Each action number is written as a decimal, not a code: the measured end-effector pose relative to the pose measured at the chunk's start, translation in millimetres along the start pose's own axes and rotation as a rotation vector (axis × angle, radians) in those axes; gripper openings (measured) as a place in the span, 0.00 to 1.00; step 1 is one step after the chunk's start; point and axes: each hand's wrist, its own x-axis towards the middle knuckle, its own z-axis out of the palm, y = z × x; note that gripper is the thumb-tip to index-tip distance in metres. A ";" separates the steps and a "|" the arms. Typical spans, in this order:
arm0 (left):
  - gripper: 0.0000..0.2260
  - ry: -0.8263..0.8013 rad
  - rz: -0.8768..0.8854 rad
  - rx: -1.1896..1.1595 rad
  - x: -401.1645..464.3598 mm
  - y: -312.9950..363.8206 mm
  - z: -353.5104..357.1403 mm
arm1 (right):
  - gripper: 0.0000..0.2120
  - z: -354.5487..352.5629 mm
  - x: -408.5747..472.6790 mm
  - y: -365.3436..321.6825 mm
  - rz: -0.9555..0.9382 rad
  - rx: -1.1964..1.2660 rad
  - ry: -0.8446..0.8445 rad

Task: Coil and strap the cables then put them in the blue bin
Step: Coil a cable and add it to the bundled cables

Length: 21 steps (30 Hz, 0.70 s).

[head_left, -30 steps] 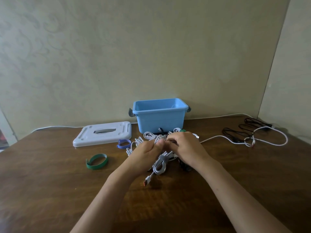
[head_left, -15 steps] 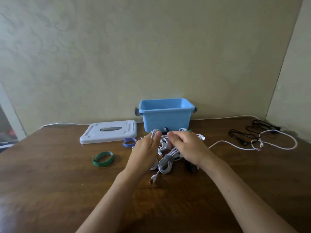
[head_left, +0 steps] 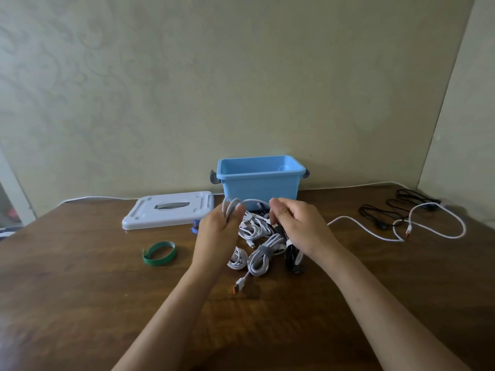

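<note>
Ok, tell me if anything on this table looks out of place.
Nothing damaged or spilled. Only a loose white cable and black cables sprawl uncoiled at the far right, apart from the pile of cables by the blue bin.

Home room: patterned wallpaper (head_left: 160,89), wooden table (head_left: 80,303) in corner.

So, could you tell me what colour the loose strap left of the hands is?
Green, seen in the head view.

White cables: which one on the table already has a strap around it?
The white coil nearest the person, between the wrists, wears a grey strap; the long white cable at right lies loose.
</note>
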 end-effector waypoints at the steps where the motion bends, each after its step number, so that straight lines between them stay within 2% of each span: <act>1: 0.16 0.013 -0.013 -0.007 0.0 0.3 -0.1 | 0.23 0.9 -0.5 -0.8 -0.008 -0.004 -0.007; 5: 0.16 -0.047 -0.091 -0.146 -8.6 7.8 6.4 | 0.19 16.2 -5.6 -7.4 -0.047 0.015 -0.094; 9: 0.16 -0.172 -0.122 -0.313 -10.0 4.5 9.7 | 0.21 24.8 -8.8 -12.0 -0.094 0.042 -0.093; 12: 0.18 -0.205 -0.119 -0.313 -10.8 4.0 12.5 | 0.14 26.2 -9.9 -11.5 -0.119 0.081 -0.141; 15: 0.22 -0.092 -0.125 -0.308 -7.0 3.6 10.2 | 0.10 25.2 -9.4 -14.0 -0.115 0.063 -0.188; 18: 0.24 0.112 -0.133 -0.343 1.6 -1.9 0.9 | 0.13 21.8 -7.5 -12.9 -0.082 -0.018 -0.187; 21: 0.23 0.194 -0.139 -0.446 3.0 3.5 -4.3 | 0.11 26.8 -11.3 -14.9 -0.099 -0.033 -0.258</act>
